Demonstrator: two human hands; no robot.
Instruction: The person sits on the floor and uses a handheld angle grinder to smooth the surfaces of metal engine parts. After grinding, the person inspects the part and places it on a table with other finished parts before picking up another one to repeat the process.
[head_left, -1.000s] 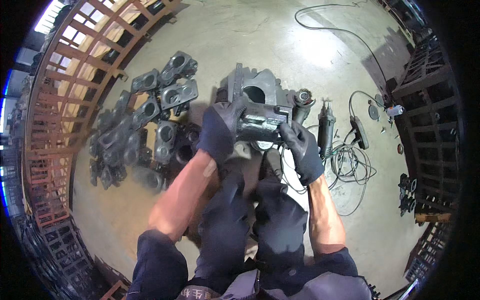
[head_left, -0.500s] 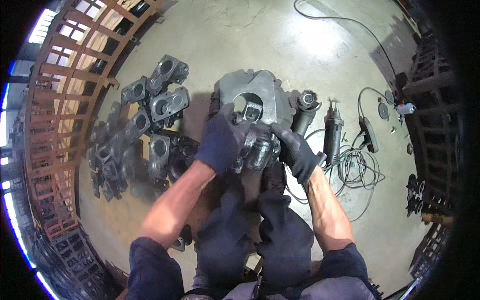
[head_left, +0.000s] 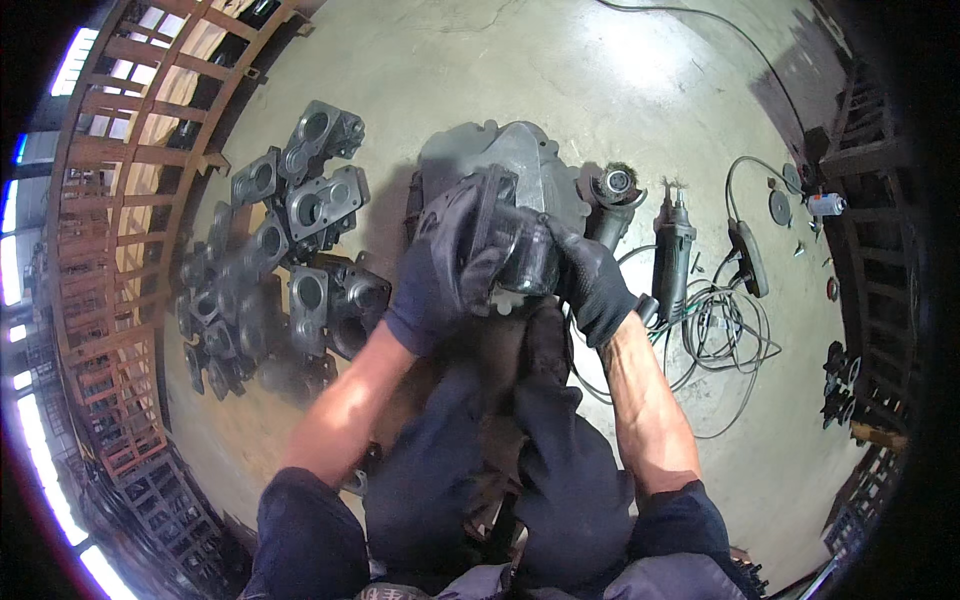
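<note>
"How are the hands posed?"
"I see both forearms [head_left: 650,400] angled inward. My left hand [head_left: 440,275] curls around one side of the dark metal part [head_left: 528,258]; my right hand [head_left: 597,285] grips the other, fingers bent."
"And the part?"
"Between them, at the near side of the large grey casting [head_left: 525,150]."

Your left hand [head_left: 440,285] covers one side of the dark metal part [head_left: 527,252], which hides some of the large grey casting [head_left: 515,155] toward twelve o'clock. Some fingers of your right hand [head_left: 592,285] are out of sight. At nine, small castings [head_left: 258,318] blur; at one, the upper edge cuts the black cable [head_left: 695,11]; at three, scraps [head_left: 799,248] are too small to identify.
</note>
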